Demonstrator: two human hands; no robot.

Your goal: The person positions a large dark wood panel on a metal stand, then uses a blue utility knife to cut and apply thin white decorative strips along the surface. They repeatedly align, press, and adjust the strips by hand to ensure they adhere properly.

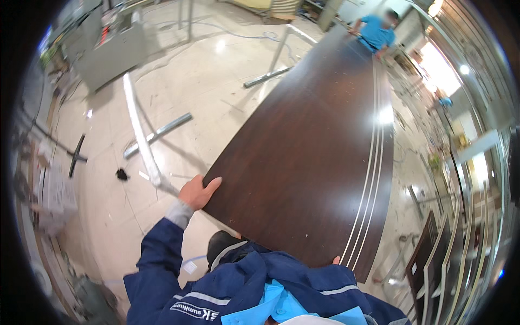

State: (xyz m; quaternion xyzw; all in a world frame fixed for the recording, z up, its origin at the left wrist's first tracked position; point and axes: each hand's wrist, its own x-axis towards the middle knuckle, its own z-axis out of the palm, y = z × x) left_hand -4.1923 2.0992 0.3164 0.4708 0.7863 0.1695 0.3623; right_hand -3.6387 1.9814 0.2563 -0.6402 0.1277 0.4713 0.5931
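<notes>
Plainly, the left grip (196,193) clasps the brown board (303,154), thumb (214,185) on top; the right grip (336,260), mostly hidden, I cannot judge.

A long dark-brown wood-grain panel (303,146) stretches from the person's body (238,273) to a blue-shirted co-worker (377,35) at its far end. The left hand (197,193) is on its near left corner, the right hand (336,260) at its near edge. Left of it stands a white-and-grey metal trestle (139,130), a grey boxy cabinet (111,62) beyond; flat brown boards (418,262) stand upright to the right.
</notes>
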